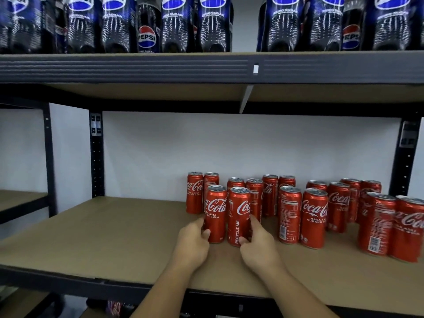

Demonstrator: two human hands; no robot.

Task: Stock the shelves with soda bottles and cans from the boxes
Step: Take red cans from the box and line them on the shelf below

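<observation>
Both forearms come in from the bottom edge, over the front lip of the shelf (103,237). The left hand (193,237) grips the left can (215,212) low on its outer side, thumb on the front and fingers curled round behind. The right hand (258,241) grips the right can (238,214) the same way, mirrored, with the thumb near the base.

Each can sits straight ahead of its own hand, arms uncrossed. Both cans are upright with the long axis vertical, and the bases appear down on the shelf board. The pair stands just beside each other; touching or a thin gap, cannot tell.

Just behind the pair stand the back cans (195,193), upright and near the wall (229,145). To the right is the right group of cans (314,216), also upright, in loose rows. The shelf board to the left is bare.

Likely step: seat the pair and let go, or nudge it straight back to close up with the back cans. Any push runs away from both hands and along the board, so low grips suit it; a high push could tip these tall, narrow cans.

Above, the upper shelf (137,67) carries Pepsi bottles (174,24). No boxes are in view.
</observation>
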